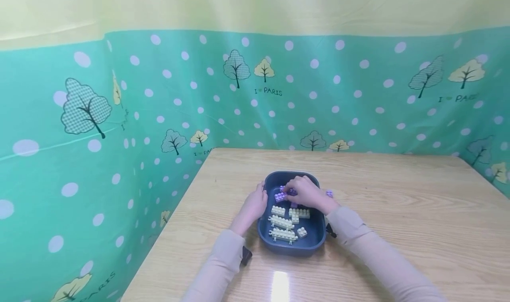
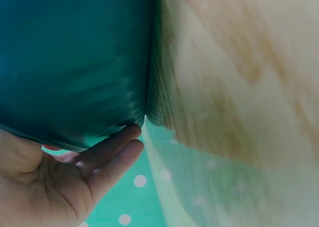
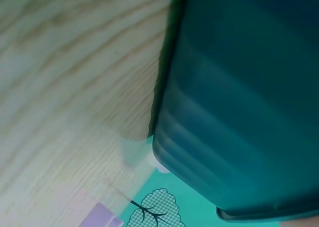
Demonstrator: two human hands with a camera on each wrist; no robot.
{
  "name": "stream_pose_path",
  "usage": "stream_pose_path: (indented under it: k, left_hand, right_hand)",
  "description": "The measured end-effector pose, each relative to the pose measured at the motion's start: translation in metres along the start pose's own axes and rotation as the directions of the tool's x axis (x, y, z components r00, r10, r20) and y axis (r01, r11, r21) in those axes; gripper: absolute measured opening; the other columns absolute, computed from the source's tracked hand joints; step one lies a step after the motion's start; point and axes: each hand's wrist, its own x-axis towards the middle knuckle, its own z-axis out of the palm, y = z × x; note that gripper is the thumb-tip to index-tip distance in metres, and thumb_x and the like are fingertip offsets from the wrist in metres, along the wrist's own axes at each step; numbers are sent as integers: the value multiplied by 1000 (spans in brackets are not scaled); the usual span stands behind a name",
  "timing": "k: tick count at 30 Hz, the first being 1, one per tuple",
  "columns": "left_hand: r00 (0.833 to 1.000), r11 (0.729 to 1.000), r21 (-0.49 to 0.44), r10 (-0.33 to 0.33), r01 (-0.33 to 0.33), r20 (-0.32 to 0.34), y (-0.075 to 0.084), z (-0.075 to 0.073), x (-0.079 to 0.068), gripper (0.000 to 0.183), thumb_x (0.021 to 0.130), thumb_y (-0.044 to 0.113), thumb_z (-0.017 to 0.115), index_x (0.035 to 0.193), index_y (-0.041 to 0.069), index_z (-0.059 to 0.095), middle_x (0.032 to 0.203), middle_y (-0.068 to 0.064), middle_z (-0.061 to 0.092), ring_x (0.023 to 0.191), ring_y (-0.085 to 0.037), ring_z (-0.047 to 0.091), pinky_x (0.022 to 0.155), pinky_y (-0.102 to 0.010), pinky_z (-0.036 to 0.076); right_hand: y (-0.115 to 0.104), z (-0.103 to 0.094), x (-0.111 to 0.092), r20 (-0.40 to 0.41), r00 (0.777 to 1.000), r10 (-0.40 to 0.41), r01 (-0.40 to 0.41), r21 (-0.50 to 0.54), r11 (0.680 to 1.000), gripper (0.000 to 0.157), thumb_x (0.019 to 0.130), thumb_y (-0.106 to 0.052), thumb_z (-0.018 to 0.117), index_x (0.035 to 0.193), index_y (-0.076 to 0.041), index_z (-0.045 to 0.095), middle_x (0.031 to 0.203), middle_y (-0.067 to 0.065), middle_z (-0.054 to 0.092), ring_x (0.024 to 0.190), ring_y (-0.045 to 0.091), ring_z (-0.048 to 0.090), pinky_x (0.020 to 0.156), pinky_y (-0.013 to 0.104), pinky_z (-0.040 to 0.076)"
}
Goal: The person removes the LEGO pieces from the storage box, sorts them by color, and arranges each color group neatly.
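A dark blue-grey tray (image 1: 314, 238) sits on the wooden table and holds several cream bricks (image 1: 282, 222) at its near end and purple bricks (image 1: 280, 197) at its far end. My right hand (image 1: 306, 193) reaches into the tray from the right, its fingers curled down on the purple bricks. My left hand (image 1: 255, 203) lies against the tray's left outer wall. In the left wrist view its fingers (image 2: 107, 155) are straight and touch the tray wall (image 2: 75, 67). The right wrist view shows only the tray's outer wall (image 3: 244, 92) and the table.
One loose purple brick (image 1: 329, 194) lies on the table (image 1: 398, 213) just right of the tray, also seen low in the right wrist view as a purple brick (image 3: 101, 217). A green dotted curtain (image 1: 119, 116) closes off the left side and the back.
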Motion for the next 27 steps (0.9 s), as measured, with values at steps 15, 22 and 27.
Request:
stream_pose_path:
  k: [15, 22, 27]
  left_hand:
    - [1000, 1000, -16, -9, 10, 14, 4, 3, 3, 44, 100, 15, 34, 140, -3, 34, 113, -33, 60, 96, -40, 63, 81, -48, 54]
    - [1000, 999, -54, -4, 4, 10, 2, 4, 4, 44, 100, 13, 34, 140, -5, 33, 117, -34, 57, 96, -41, 63, 80, -47, 55]
    - [1000, 997, -71, -7, 8, 12, -1, 3, 1, 45, 100, 12, 35, 140, -6, 32, 123, -35, 53, 103, -42, 60, 86, -49, 53]
  right_hand:
    - [4, -26, -7, -83, 997, -2, 14, 151, 988, 22, 83, -13, 70, 104, -4, 70, 99, 8, 71, 93, 21, 66, 85, 36, 55]
    - [13, -38, -15, -129, 992, 4, 15, 152, 988, 23, 83, -13, 70, 104, -3, 69, 100, 10, 71, 93, 23, 67, 86, 38, 55]
    - [20, -44, -23, -183, 983, 16, 13, 158, 987, 21, 83, -13, 70, 102, -4, 70, 98, 10, 71, 91, 23, 67, 86, 39, 55]
